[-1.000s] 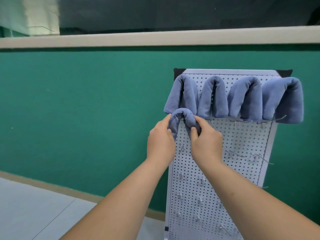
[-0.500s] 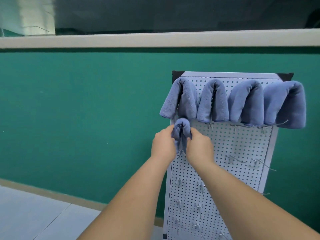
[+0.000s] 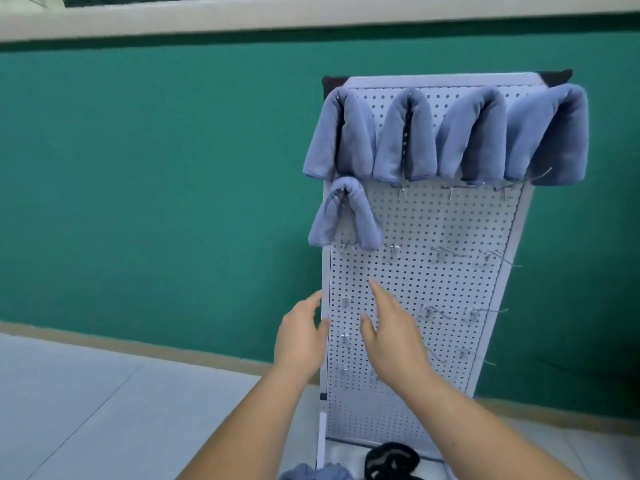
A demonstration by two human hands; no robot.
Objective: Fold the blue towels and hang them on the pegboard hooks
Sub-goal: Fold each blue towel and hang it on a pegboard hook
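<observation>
Both hands are hovering in front of the pegboard (image 3: pixel 433 299); the left hand (image 3: pixel 301 336) is holding nothing, fingers loosely extended beside the board's left edge; the right hand (image 3: pixel 394 337) is likewise holding nothing, fingers straight and spread, index pointing up along the board face.

Directly above both hands, a folded blue towel (image 3: pixel 346 216) is hanging astride a hook in the second row; its two halves are splaying apart, and the left half is overhanging the board edge. Higher again, four more towels (image 3: pixel 465 136) are filling the top row side by side. An empty hook (image 3: pixel 394 251) is standing up and to the right of the right hand, just beside the hung towel. Below the forearms, a crumpled blue towel (image 3: pixel 311 472) is lying at the foot of the board, next to a black item (image 3: pixel 391 460) too cropped to identify.

Judged step: going down for the next towel. Recommended procedure: drawing the hands straight back, clear of the hook tips; lifting one towel only; folding with edges matched; draping so both halves are hanging equal, since an uneven drape is probably prone to sliding off.
</observation>
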